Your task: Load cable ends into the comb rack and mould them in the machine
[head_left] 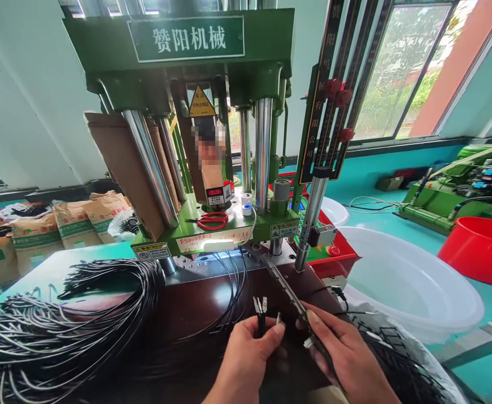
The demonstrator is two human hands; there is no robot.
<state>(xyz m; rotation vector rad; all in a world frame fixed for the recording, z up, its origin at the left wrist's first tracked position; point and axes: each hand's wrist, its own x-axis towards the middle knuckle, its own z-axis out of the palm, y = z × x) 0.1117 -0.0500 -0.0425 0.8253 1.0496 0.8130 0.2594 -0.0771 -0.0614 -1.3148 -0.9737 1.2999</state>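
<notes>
My left hand (pixel 252 350) is closed around a few black cables with silvery metal connectors (pixel 261 306) pointing up. Another small metal connector (pixel 278 318) shows at its thumb tip. My right hand (pixel 341 348) grips a long, narrow metal bar (pixel 286 287) with notches along it. The bar slants away toward the green press, its far end near the machine's base. By the right fingers a small silvery connector (pixel 309 342) shows; how it is held cannot be made out. Several thin black cables (pixel 233 292) hang from the press onto the dark tabletop (pixel 195 303).
A green press (pixel 178 67) with steel columns stands ahead. Red-handled scissors (pixel 212 220) lie on its ledge. A big coil of black cables (pixel 115 303) covers the left side. More black parts (pixel 397 348) lie at right, near a white tub (pixel 414 280) and a red bucket (pixel 482 249).
</notes>
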